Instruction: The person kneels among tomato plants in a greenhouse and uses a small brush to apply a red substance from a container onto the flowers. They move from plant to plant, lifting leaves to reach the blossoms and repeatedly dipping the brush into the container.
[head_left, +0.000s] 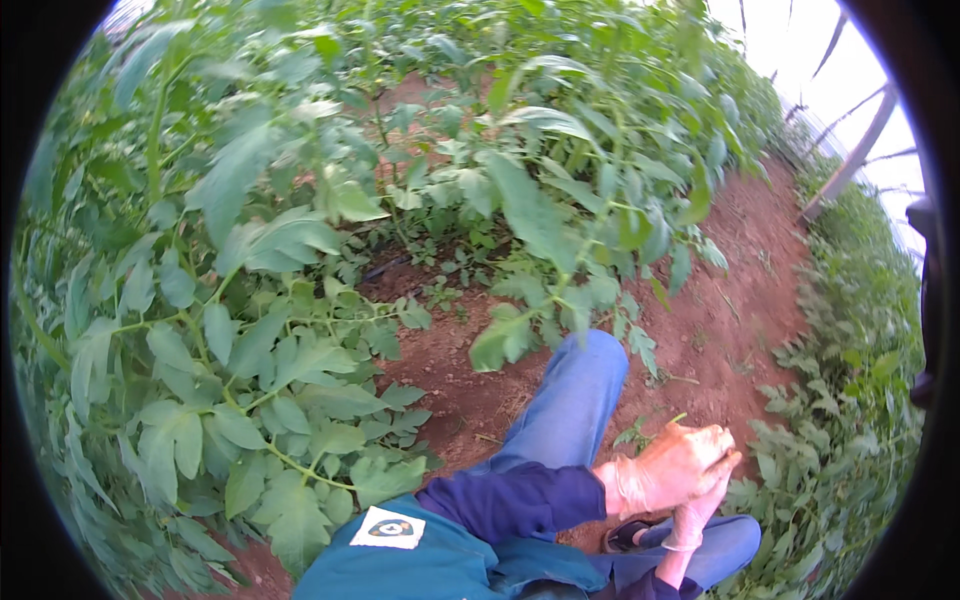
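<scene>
My left hand (664, 459), in a thin see-through glove, is pressed against my right hand (705, 501) at the lower right. The right hand wears a similar glove and is partly covered by the left. Both are above the soil between my bent knees, fingers curled together. Just behind the left hand shows a short green stem (678, 418), with a small leafy sprig (634, 435) beside it. Whether either hand grips the stem is hidden. Beyond my left knee spreads a leafy plant (525, 225), apparently tomato.
Dense tomato-like foliage (285, 367) crowds the left side, its leaves reaching my teal vest (420, 562). Bare reddish soil (739, 292) runs up the right. Low greenery (832, 420) borders it, below a slanting post (855, 161) and a pale translucent wall (802, 45).
</scene>
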